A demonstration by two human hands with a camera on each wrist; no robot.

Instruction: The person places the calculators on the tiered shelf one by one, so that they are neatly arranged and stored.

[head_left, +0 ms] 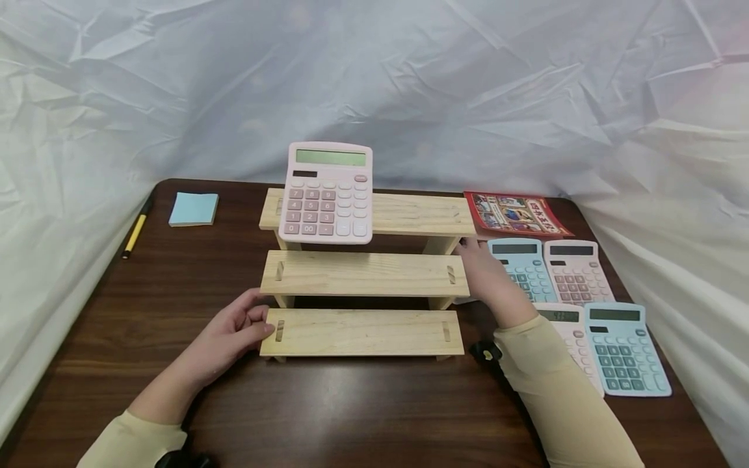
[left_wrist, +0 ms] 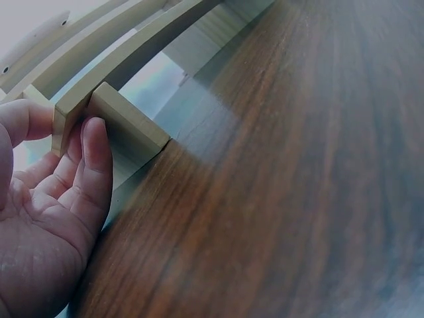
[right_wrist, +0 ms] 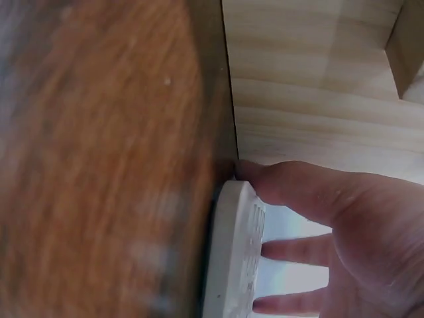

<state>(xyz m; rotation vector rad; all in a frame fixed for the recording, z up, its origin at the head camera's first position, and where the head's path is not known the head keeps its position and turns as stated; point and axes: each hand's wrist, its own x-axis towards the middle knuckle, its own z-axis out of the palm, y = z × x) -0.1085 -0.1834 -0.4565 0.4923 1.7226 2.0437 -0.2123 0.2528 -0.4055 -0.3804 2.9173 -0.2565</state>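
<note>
A three-step wooden rack stands mid-table, with a pink calculator propped upright on the left of its top step. My left hand grips the left end of the lowest step; in the left wrist view its thumb is over the board and the fingers are underneath. My right hand reaches in beside the rack's right side. Below it lies a pale calculator, close to the side panel. The right thumb is by the calculator's corner and the other fingers extend straight over its keys, tips partly hidden.
Right of the rack lie a blue calculator, a pink one, another pink one and another blue one. A red printed sheet is behind them. Far left are blue sticky notes and a yellow-and-black pen.
</note>
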